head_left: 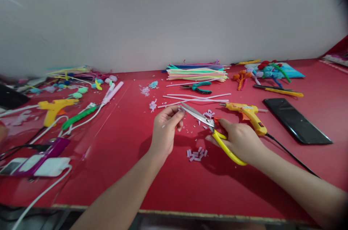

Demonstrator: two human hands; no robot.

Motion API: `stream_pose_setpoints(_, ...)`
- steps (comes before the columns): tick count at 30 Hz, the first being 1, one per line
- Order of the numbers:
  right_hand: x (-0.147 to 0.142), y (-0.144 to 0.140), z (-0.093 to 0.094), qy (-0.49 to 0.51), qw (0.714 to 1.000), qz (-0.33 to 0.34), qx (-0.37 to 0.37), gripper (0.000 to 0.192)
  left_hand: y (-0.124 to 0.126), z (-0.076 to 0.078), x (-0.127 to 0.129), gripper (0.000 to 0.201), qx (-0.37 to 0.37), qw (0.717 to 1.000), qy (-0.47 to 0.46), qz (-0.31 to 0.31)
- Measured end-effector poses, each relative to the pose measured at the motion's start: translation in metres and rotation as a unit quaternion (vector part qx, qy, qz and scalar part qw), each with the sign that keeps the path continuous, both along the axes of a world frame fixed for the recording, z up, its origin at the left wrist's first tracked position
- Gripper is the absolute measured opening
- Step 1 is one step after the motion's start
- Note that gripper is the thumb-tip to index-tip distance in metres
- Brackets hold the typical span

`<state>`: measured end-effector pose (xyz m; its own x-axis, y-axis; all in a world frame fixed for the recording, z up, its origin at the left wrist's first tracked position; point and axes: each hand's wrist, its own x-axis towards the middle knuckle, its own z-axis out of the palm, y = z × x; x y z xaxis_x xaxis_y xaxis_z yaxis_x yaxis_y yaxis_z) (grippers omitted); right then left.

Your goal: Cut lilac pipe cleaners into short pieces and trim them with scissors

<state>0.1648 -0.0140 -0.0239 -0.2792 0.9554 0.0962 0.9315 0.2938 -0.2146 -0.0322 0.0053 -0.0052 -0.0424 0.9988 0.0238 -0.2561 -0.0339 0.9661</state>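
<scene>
My right hand (243, 138) grips a pair of scissors (227, 150) with yellow handles. Their silver blades point left and reach the fingertips of my left hand (164, 128). Thumb and fingers of that hand are pinched together at the blade tips; whatever lies between them is too small to make out. Below the scissors, several short lilac cut pieces (196, 154) lie in a loose cluster on the red table. More lilac bits (208, 114) are behind the blades, partly covered by them. Lilac pipe cleaners (195, 96) stretch across the table just beyond my hands.
Farther back are teal-handled pliers (201, 87) and a stack of colored pipe cleaners (197, 74). To the right are a yellow glue gun (248, 112), a black phone (296, 121) and a yellow cutter (284, 92). Another glue gun (54, 108) and a purple power strip (46, 157) are left.
</scene>
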Motion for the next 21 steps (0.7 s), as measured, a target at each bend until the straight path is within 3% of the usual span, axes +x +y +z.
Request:
stream_pose_setpoints(6, 0.0035, 0.0018, -0.0023, -0.056, 0.997, 0.011, 0.047, 0.037, -0.0002, 0.0006, -0.0002, 0.007, -0.004, 1.0, 0.003, 0.004)
stream_pose_setpoints(21, 0.0063, 0.0007, -0.0074, -0.076, 0.988, 0.028, 0.132, 0.036, 0.0003, -0.0015, -0.0002, 0.007, 0.011, 0.999, -0.036, -0.007)
